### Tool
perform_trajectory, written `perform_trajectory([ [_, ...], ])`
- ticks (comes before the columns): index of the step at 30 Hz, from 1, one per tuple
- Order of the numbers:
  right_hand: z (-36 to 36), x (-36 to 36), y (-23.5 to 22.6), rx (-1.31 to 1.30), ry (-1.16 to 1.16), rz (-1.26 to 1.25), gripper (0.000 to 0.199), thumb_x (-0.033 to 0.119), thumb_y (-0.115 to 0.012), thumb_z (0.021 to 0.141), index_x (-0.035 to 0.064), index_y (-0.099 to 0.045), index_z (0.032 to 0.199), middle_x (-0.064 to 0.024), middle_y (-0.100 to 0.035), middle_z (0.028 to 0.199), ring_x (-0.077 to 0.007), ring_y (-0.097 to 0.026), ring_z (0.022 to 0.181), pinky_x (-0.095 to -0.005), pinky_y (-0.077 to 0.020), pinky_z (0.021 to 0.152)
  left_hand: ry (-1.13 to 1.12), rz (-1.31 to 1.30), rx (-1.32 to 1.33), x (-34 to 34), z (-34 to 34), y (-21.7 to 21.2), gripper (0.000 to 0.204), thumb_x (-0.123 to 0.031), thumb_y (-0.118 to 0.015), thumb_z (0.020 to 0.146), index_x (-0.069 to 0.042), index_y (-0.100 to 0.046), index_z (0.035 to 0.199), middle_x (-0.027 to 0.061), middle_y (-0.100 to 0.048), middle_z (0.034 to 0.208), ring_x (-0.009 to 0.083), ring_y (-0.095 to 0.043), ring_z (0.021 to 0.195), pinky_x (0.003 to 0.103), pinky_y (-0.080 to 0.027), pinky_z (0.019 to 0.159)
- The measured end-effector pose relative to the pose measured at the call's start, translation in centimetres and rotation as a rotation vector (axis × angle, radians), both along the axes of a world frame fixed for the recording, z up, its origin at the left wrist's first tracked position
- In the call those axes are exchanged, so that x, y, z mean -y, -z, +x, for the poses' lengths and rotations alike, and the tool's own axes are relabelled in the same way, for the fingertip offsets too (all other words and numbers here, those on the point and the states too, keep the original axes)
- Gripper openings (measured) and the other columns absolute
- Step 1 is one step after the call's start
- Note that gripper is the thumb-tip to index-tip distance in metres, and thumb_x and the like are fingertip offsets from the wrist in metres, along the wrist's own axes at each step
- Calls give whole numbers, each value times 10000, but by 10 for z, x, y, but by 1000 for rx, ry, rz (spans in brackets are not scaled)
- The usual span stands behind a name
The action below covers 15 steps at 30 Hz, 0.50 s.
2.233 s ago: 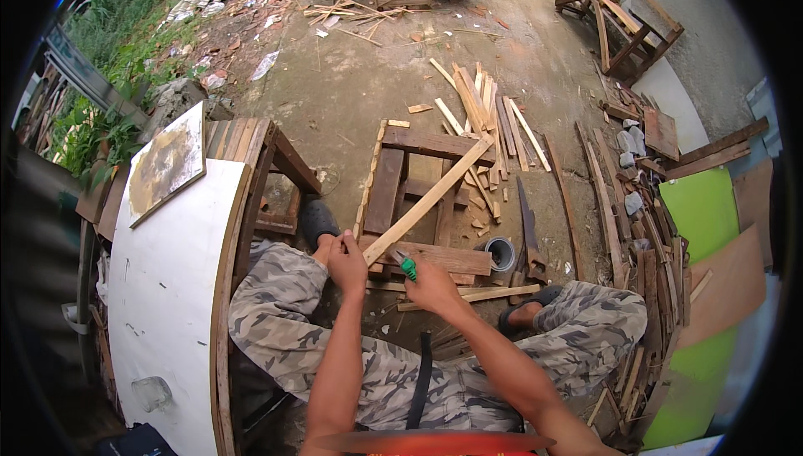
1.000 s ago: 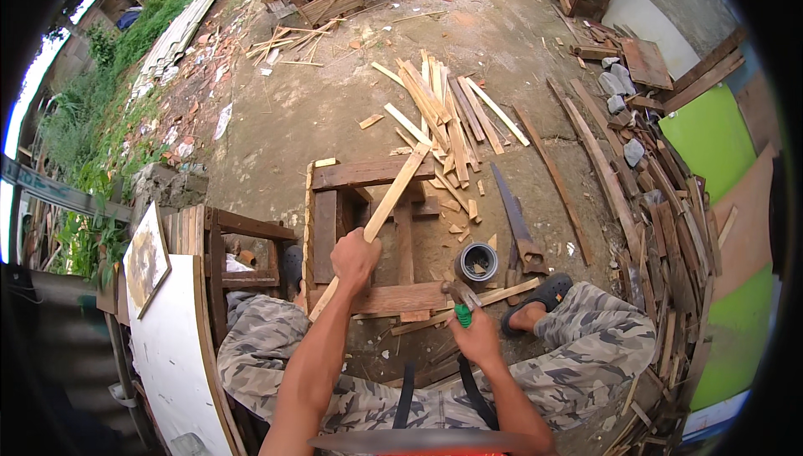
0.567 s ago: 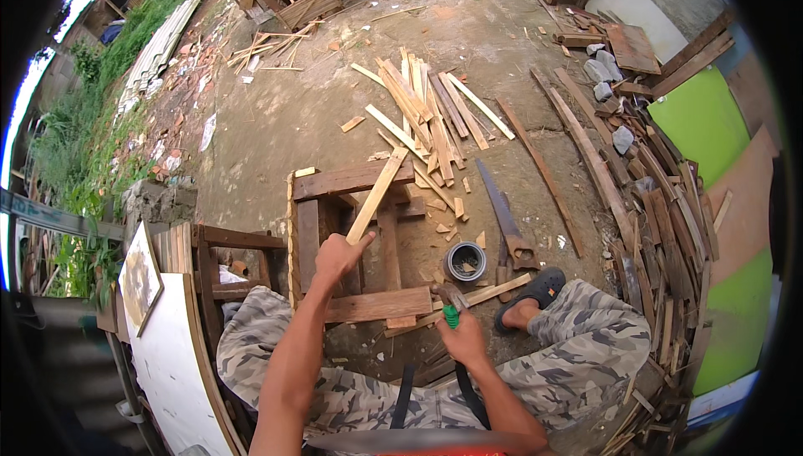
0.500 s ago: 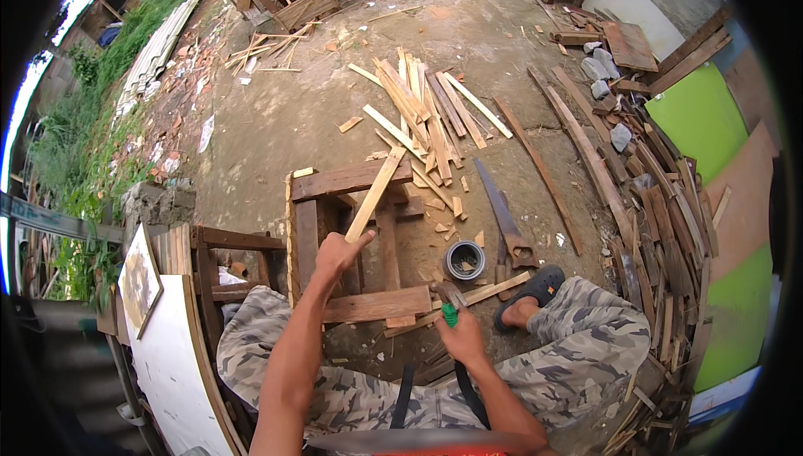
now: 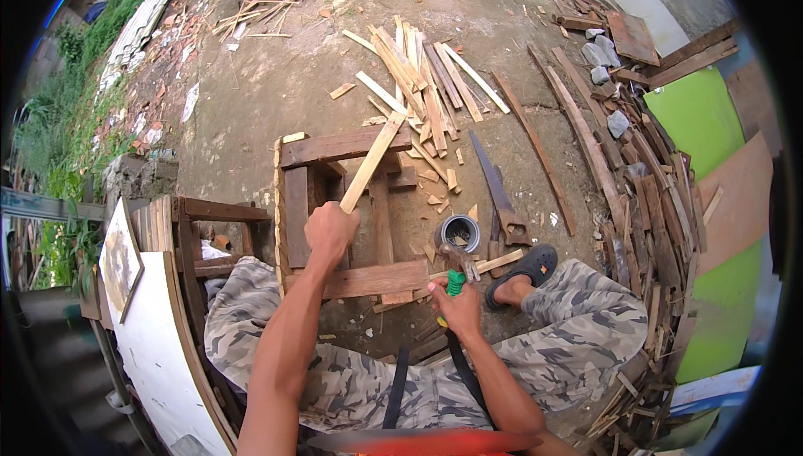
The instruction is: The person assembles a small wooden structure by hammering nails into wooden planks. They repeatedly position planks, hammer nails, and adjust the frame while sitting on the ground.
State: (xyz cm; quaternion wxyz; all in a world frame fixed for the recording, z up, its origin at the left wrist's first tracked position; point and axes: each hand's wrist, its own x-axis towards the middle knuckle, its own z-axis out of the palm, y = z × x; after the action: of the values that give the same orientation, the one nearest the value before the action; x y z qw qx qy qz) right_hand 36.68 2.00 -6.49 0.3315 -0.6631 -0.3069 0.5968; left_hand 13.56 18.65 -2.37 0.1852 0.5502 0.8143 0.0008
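My left hand (image 5: pixel 332 234) is closed around the near end of a pale wooden slat (image 5: pixel 374 163). The slat slants up and away over a dark wooden frame (image 5: pixel 343 148), which stands between my knees. In my right hand (image 5: pixel 460 312) is a hammer (image 5: pixel 456 280) with a green grip, gripped by the handle near the frame's front right corner. The hammer's metal head points away from me, just short of a grey can (image 5: pixel 442 237). Small pieces lie inside the can, too small to make out.
A handsaw (image 5: pixel 492 181) lies right of the frame, beside a wooden-handled tool (image 5: pixel 494 248). Beyond is a heap of pale slats (image 5: pixel 418 79). Old boards (image 5: pixel 585 151) pile along the right. A white panel (image 5: pixel 159 347) leans at the left, beside a small wooden stand (image 5: pixel 219 209).
My right hand has lifted and turned the hammer, so its head and green grip show more. My left thumb, earlier stretched along the slat, is now folded in. The view has shifted slightly.
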Motion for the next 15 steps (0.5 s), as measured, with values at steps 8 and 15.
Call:
perform_trajectory([
  [8,-13,-13,29,-271,124,304,616,248,-790,876,-69,-561,1353,-174,-667,1209,-194,-627,1122,-316,-483,953,45,140,152,6,-8,5,647,-658,-634,849,-21,-748,844,209,-703,754,405,-706,766,484,-548,710],
  [15,-15,-19,40,-256,81,174,309,246,-799,869,18,-620,976,-28,-627,879,-109,-602,787,-300,-516,718,173,84,178,29,-18,11,668,-570,-589,925,-44,-543,1333,237,-708,993,413,-693,909,513,-535,797],
])
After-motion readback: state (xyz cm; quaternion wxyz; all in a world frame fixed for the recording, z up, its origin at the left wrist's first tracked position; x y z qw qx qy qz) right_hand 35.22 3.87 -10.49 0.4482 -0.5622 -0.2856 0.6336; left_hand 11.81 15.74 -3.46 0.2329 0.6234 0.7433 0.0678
